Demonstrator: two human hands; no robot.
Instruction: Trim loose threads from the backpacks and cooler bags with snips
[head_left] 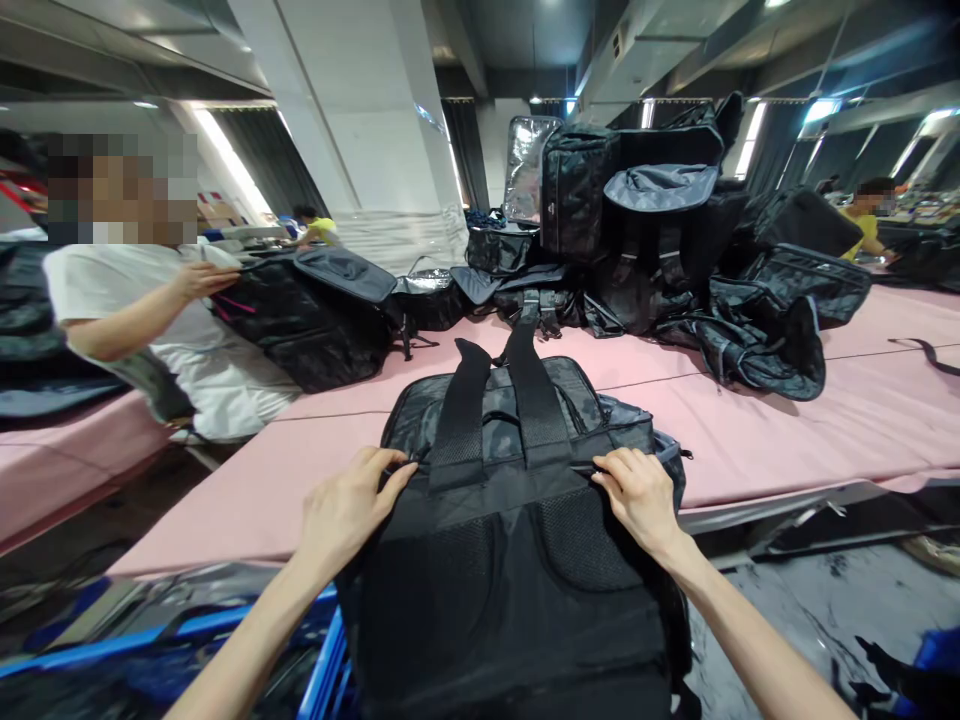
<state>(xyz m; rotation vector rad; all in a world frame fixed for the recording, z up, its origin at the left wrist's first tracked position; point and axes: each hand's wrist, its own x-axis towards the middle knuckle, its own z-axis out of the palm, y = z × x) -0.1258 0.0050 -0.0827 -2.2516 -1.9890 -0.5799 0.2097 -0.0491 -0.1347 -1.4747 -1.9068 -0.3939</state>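
A black backpack (517,610) lies in front of me, its padded back panel towards me and its lower part hanging over the table's near edge. Two wide shoulder straps (536,400) stretch away from me over its camouflage-patterned top. My left hand (352,500) pinches the fabric at the seam left of the straps, thumb and fingers closed. On the opposite side my right hand (637,495) pinches the same seam to the right of the straps. Grey lining shows at the bag's right edge.
Pink-covered table (750,440) runs across the view. Several dark camouflage bags (592,190) are piled at its back. At left, a person in a white shirt (150,310) handles another black bag (322,320). A blue crate (322,650) stands below the near edge.
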